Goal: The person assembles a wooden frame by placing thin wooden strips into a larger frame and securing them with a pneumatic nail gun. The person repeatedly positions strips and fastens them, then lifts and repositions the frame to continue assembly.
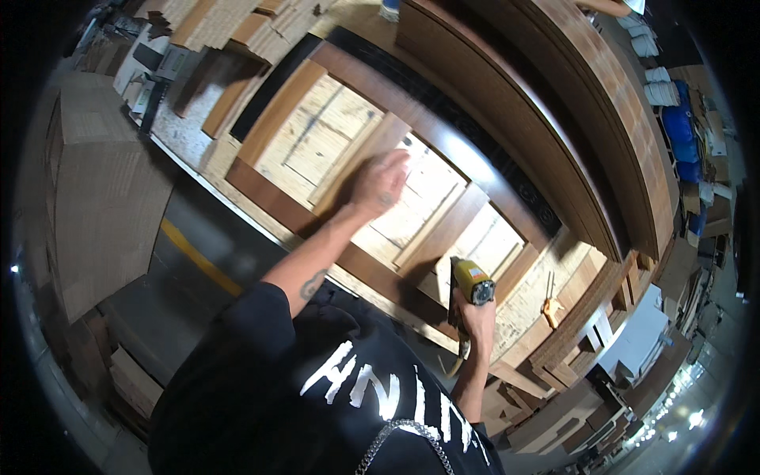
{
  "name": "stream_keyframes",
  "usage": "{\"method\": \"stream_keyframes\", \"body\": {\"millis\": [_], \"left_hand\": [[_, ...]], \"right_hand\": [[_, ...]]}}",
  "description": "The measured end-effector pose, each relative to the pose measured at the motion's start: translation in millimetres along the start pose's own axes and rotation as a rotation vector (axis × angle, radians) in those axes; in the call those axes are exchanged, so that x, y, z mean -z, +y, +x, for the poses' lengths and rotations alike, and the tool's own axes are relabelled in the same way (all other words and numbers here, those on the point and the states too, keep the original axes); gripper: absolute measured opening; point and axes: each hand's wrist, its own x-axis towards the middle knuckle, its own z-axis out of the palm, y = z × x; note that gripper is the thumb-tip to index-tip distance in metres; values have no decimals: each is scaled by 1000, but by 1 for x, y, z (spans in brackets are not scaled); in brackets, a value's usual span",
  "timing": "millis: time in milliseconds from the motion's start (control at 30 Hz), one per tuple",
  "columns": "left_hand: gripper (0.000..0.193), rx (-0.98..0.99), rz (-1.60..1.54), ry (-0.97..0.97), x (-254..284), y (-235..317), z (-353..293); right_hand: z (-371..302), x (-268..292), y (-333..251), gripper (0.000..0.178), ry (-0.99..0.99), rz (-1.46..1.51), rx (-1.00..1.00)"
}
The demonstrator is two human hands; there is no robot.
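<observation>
A brown wooden frame point(273, 196) with three openings lies flat on the workbench, and pale board shows through it. My left hand point(381, 184) is over an upright between two openings, its fingers stretched out and slightly blurred, with nothing visible in it. Whether it touches the wood, I cannot tell. In my right hand point(477, 321) is a yellow and black nail gun point(473, 283), held by its handle near the frame's right end. An air hose point(464, 348) hangs below the handle. The gun's nose is hidden from view.
Long brown panels point(538, 119) stand along the far side. Wood pieces point(237, 36) are stacked at the far left. A small tool with an orange handle and thin prongs point(551, 307) lies at the right. A large cardboard box point(107, 198) stands left of the bench.
</observation>
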Motion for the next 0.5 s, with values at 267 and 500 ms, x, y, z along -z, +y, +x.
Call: {"method": "stream_keyframes", "body": {"millis": [267,500], "left_hand": [[73,-29,705,-24,173,-185,77],[73,24,762,-207,171,-175,85]], "right_hand": [[10,-62,-92,35,-34,-135,236],[92,-91,-190,43,-17,-268,334]]}}
